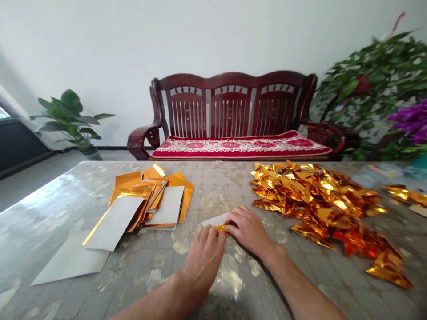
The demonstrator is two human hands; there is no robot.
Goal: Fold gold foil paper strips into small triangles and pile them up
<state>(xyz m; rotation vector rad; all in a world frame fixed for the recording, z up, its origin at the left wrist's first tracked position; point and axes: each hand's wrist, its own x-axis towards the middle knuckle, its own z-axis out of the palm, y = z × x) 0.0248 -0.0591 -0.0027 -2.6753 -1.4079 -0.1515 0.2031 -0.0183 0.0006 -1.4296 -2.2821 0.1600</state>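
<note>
My left hand [203, 258] and my right hand [248, 231] meet at the middle of the table, both pinching a small folded gold foil paper [220, 229]. Its white-backed end [215, 219] sticks out toward the far side, and my fingers hide much of it. To the left lies a loose pile of gold foil sheets [151, 200] with white backs, and a white-backed sheet [113, 222] rests at its near edge. To the right spreads a large heap of folded gold foil pieces [316, 200], just beyond my right hand and not touching it.
The marbled table cover [230, 186] has a far edge. A blank pale sheet [71, 260] lies at the left, and more gold foil [405, 195] lies at the right edge. Beyond stand a dark red wooden bench [233, 111] and potted plants [370, 89].
</note>
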